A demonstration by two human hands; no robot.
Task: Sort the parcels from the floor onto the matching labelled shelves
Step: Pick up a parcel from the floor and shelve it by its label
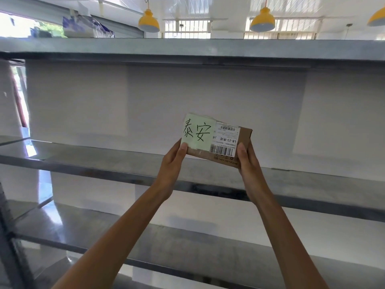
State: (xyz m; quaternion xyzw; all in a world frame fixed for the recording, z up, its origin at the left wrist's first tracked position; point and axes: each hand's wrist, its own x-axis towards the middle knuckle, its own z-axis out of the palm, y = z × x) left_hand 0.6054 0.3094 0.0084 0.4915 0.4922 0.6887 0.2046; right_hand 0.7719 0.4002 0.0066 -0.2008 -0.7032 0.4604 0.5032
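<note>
A small brown cardboard parcel [229, 142] is held up in front of me, above the middle metal shelf [104, 165]. It carries a pale green note with two handwritten characters and a white shipping label with barcodes. My left hand [174, 161] grips its lower left corner, thumb on the green note. My right hand [246, 161] grips its lower right end, thumb on the front face. The parcel is tilted slightly, its right end lower.
Grey metal shelves run across the view: an upper one [187, 49], the middle one and a lower one [187, 243]. A white wall stands behind them. A blue-and-white package [83, 26] lies on top at the upper left. Yellow lamps [262, 19] hang overhead.
</note>
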